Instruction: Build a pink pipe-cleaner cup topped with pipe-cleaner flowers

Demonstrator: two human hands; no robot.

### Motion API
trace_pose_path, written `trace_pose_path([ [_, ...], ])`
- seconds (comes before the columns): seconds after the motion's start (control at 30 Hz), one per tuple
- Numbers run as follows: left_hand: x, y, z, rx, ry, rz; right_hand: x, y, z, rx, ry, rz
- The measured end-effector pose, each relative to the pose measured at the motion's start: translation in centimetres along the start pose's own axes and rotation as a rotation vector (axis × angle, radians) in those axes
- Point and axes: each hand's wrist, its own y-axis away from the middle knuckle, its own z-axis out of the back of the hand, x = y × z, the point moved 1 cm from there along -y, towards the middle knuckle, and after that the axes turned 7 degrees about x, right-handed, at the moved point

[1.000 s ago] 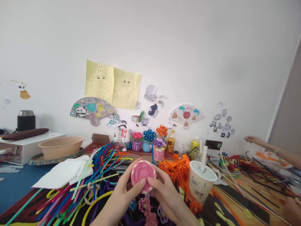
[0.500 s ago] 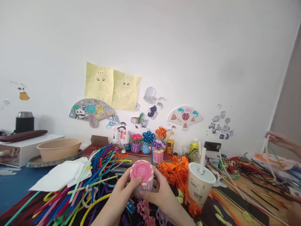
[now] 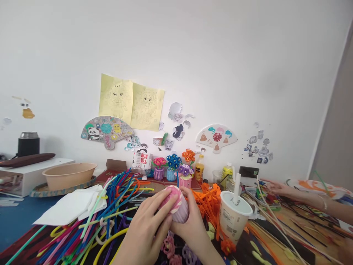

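Note:
Between my hands is a small pipe-cleaner pot (image 3: pixel 181 213), with a pink coiled end facing up, a pink-and-cream twisted edge and pale lilac striped sides. It tilts to the right. My left hand (image 3: pixel 150 219) lies over the coiled end, its fingers closed across the top and near side. My right hand (image 3: pixel 193 221) wraps around the right side, thumb at the front. Below the pot lie pink pipe-cleaner flowers (image 3: pixel 168 246) and purple flowers (image 3: pixel 190 254), partly covered by my hands.
Loose coloured pipe cleaners (image 3: pixel 82 228) and white paper (image 3: pixel 70 206) lie at left. Orange flowers (image 3: pixel 209 198) and a drink cup (image 3: pixel 235 217) with a straw stand at right. Finished flower pots (image 3: pixel 171 173) line the back. Another person's hand (image 3: pixel 281 189) reaches in from the right.
My left hand has moved up and over the pot's coiled end, and the pot has tilted and shifted right. The other person's hand has come lower and further left.

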Motion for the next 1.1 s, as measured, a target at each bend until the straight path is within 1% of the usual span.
trace_pose_path([
  [0.27, -0.2, -0.5, 0.3, 0.027, -0.083, -0.065, 0.0, 0.1, -0.3, 0.039, -0.079, -0.031],
  [0.53, -0.7, -0.4, 0.4, 0.06, -0.145, -0.084, 0.4, 0.3, -0.2, -0.048, 0.036, -0.045],
  [0.77, -1.1, -0.4, 0.5, 0.035, -0.168, -0.093, 0.3, 0.3, -0.3, -0.063, 0.025, -0.016],
  [1.1, -1.2, -0.6, 0.7, 0.028, -0.131, -0.084, 0.7, 0.4, -0.3, -0.039, -0.005, -0.045],
])
